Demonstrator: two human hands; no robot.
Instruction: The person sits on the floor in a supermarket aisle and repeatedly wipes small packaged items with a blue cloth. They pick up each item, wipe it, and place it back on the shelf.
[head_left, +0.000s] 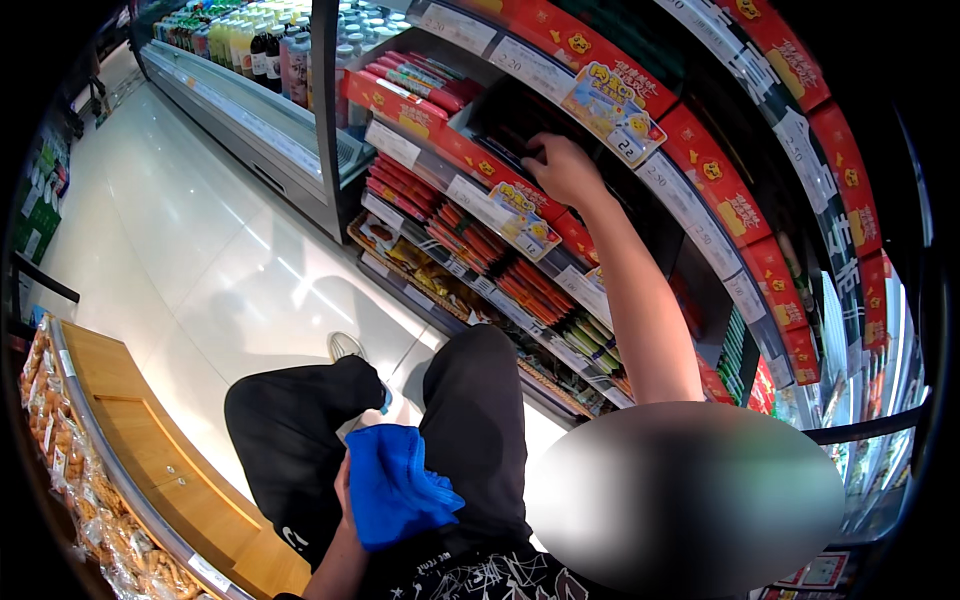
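Observation:
My left hand (344, 484) holds a folded blue cloth (390, 487) between my bent knees; the cloth covers most of its fingers. My right hand (564, 171) reaches into a dark shelf compartment with its fingers curled. Thumb and fingertips are at some dark packets (504, 152) there, but shadow hides whether they grip one. Left of this compartment lie several pink-red packaged sticks (424, 79). A red printed shelf strip (480, 161) and a yellow-and-blue promotional card (525, 217) front the shelf below my right hand.
Lower shelves hold red packets (401, 184), orange-red packets (465, 236) and green packets (589, 341). An open cooler (262, 161) with bottles (259, 56) stands at the upper left. A wooden display stand (161, 420) with bagged snacks (112, 517) is left of me. A blur covers the lower right.

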